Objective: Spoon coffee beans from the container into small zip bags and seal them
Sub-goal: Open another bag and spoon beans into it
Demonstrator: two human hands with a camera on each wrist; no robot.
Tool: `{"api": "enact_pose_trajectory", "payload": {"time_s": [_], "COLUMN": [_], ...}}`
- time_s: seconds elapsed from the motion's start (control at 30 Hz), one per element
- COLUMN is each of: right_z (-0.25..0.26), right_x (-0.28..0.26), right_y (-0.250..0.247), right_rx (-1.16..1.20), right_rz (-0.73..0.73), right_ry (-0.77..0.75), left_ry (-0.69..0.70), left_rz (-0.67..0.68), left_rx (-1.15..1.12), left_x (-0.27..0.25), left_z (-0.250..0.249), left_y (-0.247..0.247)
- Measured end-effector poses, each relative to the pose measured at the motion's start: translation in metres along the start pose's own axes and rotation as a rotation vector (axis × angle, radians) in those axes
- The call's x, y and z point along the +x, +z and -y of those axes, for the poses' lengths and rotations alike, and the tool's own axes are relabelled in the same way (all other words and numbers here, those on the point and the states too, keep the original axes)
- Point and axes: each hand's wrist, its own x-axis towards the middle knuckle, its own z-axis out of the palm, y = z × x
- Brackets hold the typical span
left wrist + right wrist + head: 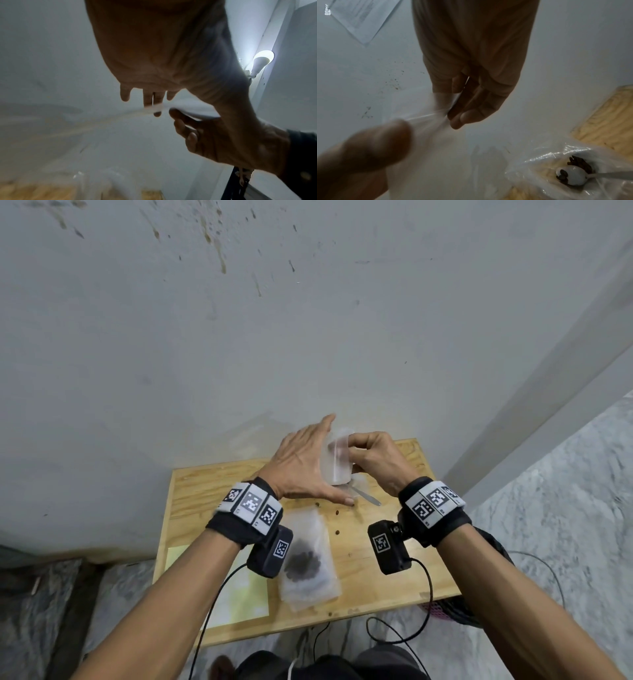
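Right hand (375,462) pinches zip bag (337,457) (left hand (303,465) flat).

Zip bag (337,455) motion-blurred between the hands, contents perhaps indiscernible.

Soft, even light fills the head view; the wall (308,320) bends toward the edges, and shadows on the counter (376,570) are faint. Both wrist views are dim and smeared. A bulb (262,60) glares at the right of the left wrist view, backlighting the left hand (163,47). Glints flare on a bag (556,159) in the right wrist view.
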Motion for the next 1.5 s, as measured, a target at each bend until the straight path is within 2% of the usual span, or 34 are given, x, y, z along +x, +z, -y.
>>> {"api": "enact_pose_trajectory", "payload": {"time_s": [0.1, 0.3, 0.4, 0.53, 0.7, 0.77, 0.83, 0.93, 0.97, 1.03, 1.1, 1.17, 1.27, 1.33, 1.4, 1.5], "right_z": [-0.002, -0.009, -0.017, -0.033, -0.055, -0.066, -0.079, -0.108, -0.118, -0.136, -0.152, -0.165, -0.175, -0.174, -0.167, -0.152], "right_x": [-0.003, -0.008, -0.011, -0.014, -0.014, -0.015, -0.016, -0.012, -0.01, -0.005, 0.001, 0.008, 0.017, 0.021, 0.024, 0.03], "right_y": [0.004, 0.009, 0.014, 0.018, 0.021, 0.017, 0.01, -0.009, -0.015, -0.024, -0.026, -0.026, -0.023, -0.02, -0.018, -0.014], "right_rx": [-0.037, -0.276, -0.427, -0.505, -0.605, -0.486, -0.36, -0.495, -0.549, -0.59, -0.554, -0.44, -0.169, -0.084, -0.036, 0.11], "right_rz": [0.013, 0.016, 0.0, -0.02, 0.019, 0.025, -0.1, -0.449, -0.506, -0.493, -0.427, -0.397, -0.469, -0.553, -0.614, -0.641], "right_ry": [0.006, 0.013, 0.048, 0.026, 0.06, 0.098, 0.12, 0.186, 0.255, 0.418, 0.53, 0.576, 0.598, 0.541, 0.428, 0.224], "left_ry": [-0.009, 0.026, 0.036, 0.039, -0.031, -0.111, -0.194, -0.289, -0.313, -0.345, -0.391, -0.438, -0.455, -0.456, -0.422, -0.463], "left_rz": [0.015, -0.052, -0.072, -0.075, -0.018, 0.008, 0.017, 0.031, 0.066, 0.143, 0.207, 0.248, 0.301, 0.328, 0.292, 0.228], "left_rx": [0.043, 0.117, 0.103, 0.084, 0.01, -0.05, -0.128, -0.245, -0.272, -0.309, -0.343, -0.34, -0.336, -0.372, -0.405, -0.445], "left_x": [0.006, 0.001, -0.002, -0.01, -0.016, -0.018, -0.019, -0.014, -0.01, 0.002, 0.014, 0.024, 0.035, 0.038, 0.042, 0.044], "left_z": [0.002, 0.006, 0.008, 0.008, 0.012, 0.019, 0.029, 0.045, 0.048, 0.053, 0.055, 0.061, 0.064, 0.061, 0.057, 0.055], "left_y": [0.015, 0.038, 0.049, 0.065, 0.086, 0.089, 0.086, 0.083, 0.083, 0.086, 0.091, 0.103, 0.108, 0.104, 0.1, 0.098]}}
